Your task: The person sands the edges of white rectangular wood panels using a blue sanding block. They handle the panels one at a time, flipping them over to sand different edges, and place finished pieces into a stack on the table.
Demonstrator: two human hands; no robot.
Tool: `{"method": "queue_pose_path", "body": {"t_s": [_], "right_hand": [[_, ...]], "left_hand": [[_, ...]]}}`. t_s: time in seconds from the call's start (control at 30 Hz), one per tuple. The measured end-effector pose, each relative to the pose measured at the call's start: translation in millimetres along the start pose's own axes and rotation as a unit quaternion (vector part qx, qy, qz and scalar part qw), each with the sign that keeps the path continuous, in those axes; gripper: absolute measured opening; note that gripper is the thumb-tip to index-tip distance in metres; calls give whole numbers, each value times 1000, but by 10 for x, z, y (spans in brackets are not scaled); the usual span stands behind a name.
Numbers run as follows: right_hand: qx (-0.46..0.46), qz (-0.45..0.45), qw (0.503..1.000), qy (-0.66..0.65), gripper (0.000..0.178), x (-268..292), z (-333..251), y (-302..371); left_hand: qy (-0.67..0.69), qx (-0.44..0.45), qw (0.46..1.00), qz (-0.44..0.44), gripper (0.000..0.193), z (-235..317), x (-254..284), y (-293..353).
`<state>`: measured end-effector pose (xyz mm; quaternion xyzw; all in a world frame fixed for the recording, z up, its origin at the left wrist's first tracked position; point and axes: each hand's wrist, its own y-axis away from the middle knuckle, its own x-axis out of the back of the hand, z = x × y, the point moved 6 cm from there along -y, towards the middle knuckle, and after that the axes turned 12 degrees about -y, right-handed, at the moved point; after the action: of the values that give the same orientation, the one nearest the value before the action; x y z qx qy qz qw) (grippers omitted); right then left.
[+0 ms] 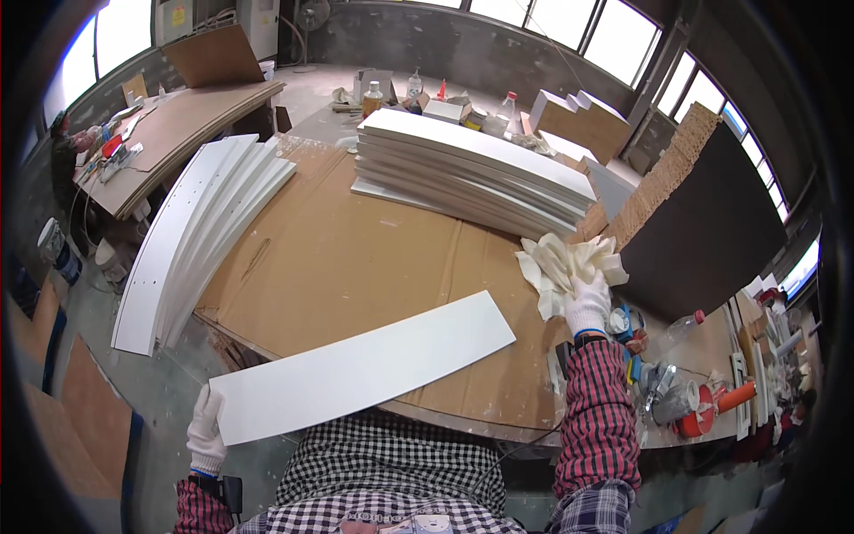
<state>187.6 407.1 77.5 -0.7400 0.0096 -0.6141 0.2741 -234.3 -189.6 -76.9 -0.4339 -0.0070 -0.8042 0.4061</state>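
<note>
A long white board (365, 369) lies slanted over the near edge of the cardboard-covered table (338, 258). My left hand (206, 430), in a white knit glove, grips the board's left end, which juts past the table; its fingers are partly hidden. On the right, my gloved right hand (587, 307) is closed on a crumpled cream cloth (569, 262) beside a dark panel. One stack of white boards (471, 169) rises at the back of the table. Another row of white boards (200, 231) leans out over the left edge.
A large dark panel with a chipboard edge (712, 214) stands at the right. Near my right forearm are a clear bottle (683, 329), a metal spray gun (658, 383) and an orange-handled tool (737, 396). Bottles and a box crowd the back. A person (64, 147) is at the far-left workbench (178, 133).
</note>
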Motion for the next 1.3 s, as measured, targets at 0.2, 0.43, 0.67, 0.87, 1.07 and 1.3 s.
{"method": "queue_pose_path", "body": {"t_s": [0.2,0.43,0.67,0.87,1.07,1.3], "right_hand": [[-104,-50,993,-37,39,-463,542,-453],[-32,121,788,-603,22,556,-309,-232],[84,-105,854,-502,18,476,-1585,409],[225,-179,929,-232,57,-580,-2362,512],[463,-281,825,-161,88,-428,-3723,1701],[689,-380,571,-233,54,237,-4394,3247]], "left_hand": [[22,49,999,2,46,205,110,44],[224,291,929,-53,34,608,429,-70],[442,323,837,-12,42,666,18,-43],[552,348,756,-47,44,515,-307,103],[402,285,870,-19,54,222,-480,321],[592,290,751,42,74,757,-140,80]]}}
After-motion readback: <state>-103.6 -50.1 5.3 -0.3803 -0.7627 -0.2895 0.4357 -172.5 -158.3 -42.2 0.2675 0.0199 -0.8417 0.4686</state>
